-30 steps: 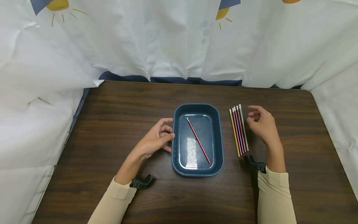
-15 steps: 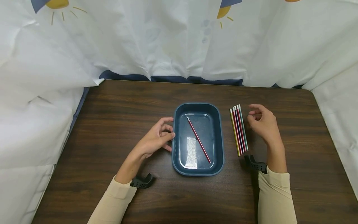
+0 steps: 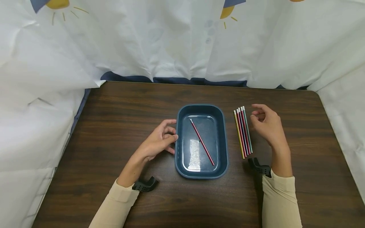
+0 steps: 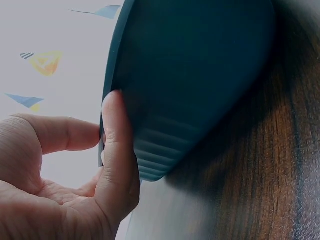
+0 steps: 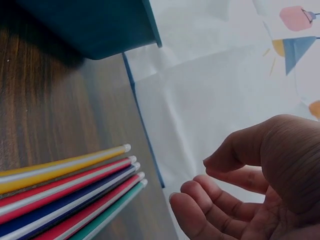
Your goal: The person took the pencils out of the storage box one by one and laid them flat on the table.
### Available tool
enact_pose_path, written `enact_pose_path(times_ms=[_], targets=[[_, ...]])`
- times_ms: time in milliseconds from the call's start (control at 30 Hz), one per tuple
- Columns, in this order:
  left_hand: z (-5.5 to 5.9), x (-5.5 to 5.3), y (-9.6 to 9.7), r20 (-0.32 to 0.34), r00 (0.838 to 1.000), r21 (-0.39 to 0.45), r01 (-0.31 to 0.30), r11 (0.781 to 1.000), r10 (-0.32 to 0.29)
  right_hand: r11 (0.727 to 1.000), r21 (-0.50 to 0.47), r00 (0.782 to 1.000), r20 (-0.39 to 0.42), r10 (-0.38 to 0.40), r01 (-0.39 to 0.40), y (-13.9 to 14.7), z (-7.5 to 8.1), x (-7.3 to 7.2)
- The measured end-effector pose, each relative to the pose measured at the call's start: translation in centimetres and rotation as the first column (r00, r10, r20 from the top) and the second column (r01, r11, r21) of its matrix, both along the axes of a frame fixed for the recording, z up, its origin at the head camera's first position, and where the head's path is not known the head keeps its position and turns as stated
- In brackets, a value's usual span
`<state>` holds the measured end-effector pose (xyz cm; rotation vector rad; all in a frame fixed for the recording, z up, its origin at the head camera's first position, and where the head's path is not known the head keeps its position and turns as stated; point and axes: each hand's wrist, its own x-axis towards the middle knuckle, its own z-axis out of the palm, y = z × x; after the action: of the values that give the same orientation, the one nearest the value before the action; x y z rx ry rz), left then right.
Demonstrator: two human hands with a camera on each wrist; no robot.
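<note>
My left hand [image 3: 159, 141] is at the left side of a blue plastic tray [image 3: 201, 176]. In the left wrist view its thumb and a finger pinch the tray's rim [image 4: 116, 50], the finger lying along the outer wall. Inside the tray a red striped pencil [image 3: 202, 142] lies slantwise, its white end away from me. To the tray's right, several striped pencils [image 3: 243, 133] lie side by side, yellow, red, dark blue, red and green. My right hand [image 3: 268, 125] hovers just right of this row, fingers loosely bent and holding nothing; the right wrist view shows it apart from the pencils' white ends [image 5: 137, 165].
The dark wooden table [image 3: 128, 107] extends around the tray on all sides. White curtains [image 3: 176, 41] with printed flags and bulbs hang behind its far edge and along the left and right. A black strap mount [image 3: 145, 184] sits at each wrist.
My right hand has shifted slightly away from me, beside the pencils' far ends. The left hand, tray and pencils hold their places.
</note>
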<state>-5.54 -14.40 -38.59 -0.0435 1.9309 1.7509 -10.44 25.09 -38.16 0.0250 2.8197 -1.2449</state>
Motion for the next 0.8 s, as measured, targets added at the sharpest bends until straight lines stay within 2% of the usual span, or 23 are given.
enact_pose_path(times_ms=[467, 800], targets=[[-0.1, -0.2, -0.2, -0.001, 1.0, -0.004, 0.007, 1.0, -0.007, 0.991, -0.114, 0.997, -0.062, 0.056, -0.062, -1.9, 1.6, 0.2], [-0.1, -0.2, -0.3, -0.005, 1.0, -0.019, 0.005, 1.0, -0.006, 0.976, -0.072, 0.968, -0.166, 0.189, -0.203, -5.1, 2.6, 0.5]])
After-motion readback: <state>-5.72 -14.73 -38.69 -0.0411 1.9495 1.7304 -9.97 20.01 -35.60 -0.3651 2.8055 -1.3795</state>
